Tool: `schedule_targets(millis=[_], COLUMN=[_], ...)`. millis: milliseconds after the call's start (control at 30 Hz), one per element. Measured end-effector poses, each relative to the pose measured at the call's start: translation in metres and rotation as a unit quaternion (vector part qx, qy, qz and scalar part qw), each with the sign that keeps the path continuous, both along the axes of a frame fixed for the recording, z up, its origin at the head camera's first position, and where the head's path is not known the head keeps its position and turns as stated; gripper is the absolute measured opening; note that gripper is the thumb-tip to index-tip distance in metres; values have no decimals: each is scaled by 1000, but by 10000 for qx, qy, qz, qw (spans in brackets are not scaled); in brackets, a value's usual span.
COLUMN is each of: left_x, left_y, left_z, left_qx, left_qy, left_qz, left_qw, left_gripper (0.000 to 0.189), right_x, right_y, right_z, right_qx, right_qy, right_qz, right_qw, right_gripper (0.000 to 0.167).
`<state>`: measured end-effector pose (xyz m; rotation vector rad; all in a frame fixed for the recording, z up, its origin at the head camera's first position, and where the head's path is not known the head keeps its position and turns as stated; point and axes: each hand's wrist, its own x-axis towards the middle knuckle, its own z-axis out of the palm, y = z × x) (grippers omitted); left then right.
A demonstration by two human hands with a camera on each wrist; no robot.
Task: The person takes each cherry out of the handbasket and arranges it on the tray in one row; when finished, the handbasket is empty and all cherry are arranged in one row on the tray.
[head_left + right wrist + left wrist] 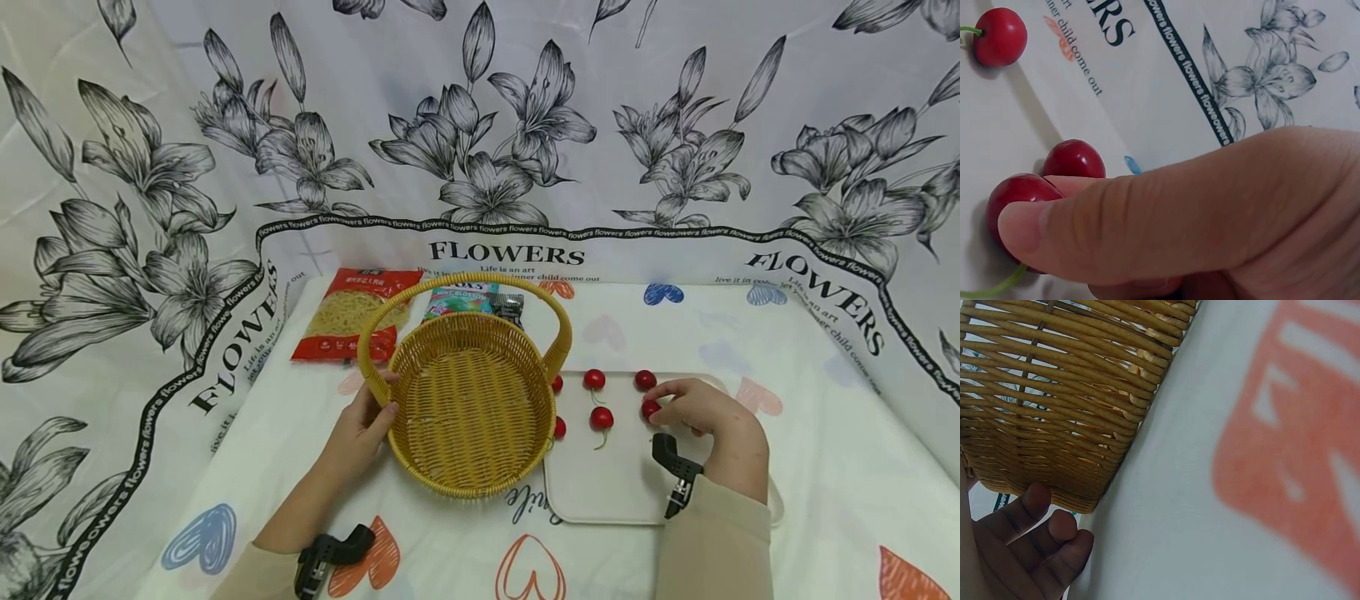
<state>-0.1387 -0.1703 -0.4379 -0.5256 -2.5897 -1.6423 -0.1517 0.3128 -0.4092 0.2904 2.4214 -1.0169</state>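
A round yellow wicker basket [472, 417] with a tall hoop handle stands on the cloth, its bowl holding nothing. My left hand [365, 425] grips its left side where the handle meets the rim, thumb in front. In the left wrist view, several fingertips [1063, 526] lie beside the woven wall [1054, 419]. My right hand [701, 408] pinches a red cherry [1013, 206] with a green stem between thumb and forefinger. Right behind it lies another cherry [645, 380]. More cherries, such as this one [602, 418], lie on a pale tray [600, 492].
Behind the basket lie a red noodle packet [356, 312], a teal candy bag [459, 300] and a small black packet [508, 307]. The basket's right side hides part of the tray's left edge and cherries there. A flower-printed cloth [675, 100] hangs around the table.
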Motion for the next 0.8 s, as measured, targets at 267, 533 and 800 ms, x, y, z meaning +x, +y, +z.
schedule_targets(millis=[267,533,800], left_x=[0,1,2], left_y=[-1,-1,-1], left_z=[-1,1,3], left_qx=[66,9,-36], left_qy=[21,49,273], left_qz=[-56,-6,-15], left_qw=[10000,10000,9996], left_gripper=[41,40,41], right_x=[0,-2,-2], right_y=[-1,-3,-17], right_z=[-1,6,32], right_qx=[-21,-34,164], right_qy=[18,86,717], right_qz=[-38,64,568], right_qw=[10000,9999,9957], right_gripper=[37,41,44])
